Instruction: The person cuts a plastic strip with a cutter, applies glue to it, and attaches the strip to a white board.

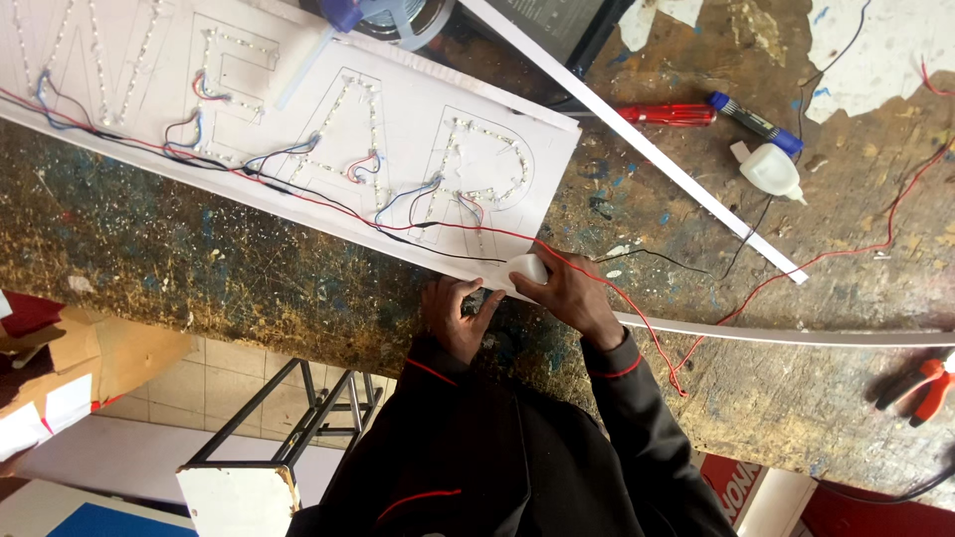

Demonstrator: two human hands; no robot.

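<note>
A white board (pixel 328 119) with outlined letters lies on the worn workbench (pixel 249 268). Small LED modules sit inside the letters, joined by red, black and blue wires. My right hand (pixel 575 296) grips the curved end of a thin white strip (pixel 527 268) at the board's near corner. The rest of that strip runs off to the right along the bench. My left hand (pixel 453 316) pinches the same strip end just to the left, fingers curled. A red wire (pixel 647 328) passes over my right wrist.
A long white strip (pixel 637 139) lies diagonally above my hands. Past it lie a red screwdriver (pixel 667 114), a blue marker (pixel 756 124) and a white squeeze bottle (pixel 771 169). Red-handled pliers (pixel 920 388) rest at the right edge. A metal stool (pixel 288 438) and a cardboard box (pixel 60 368) stand below the bench.
</note>
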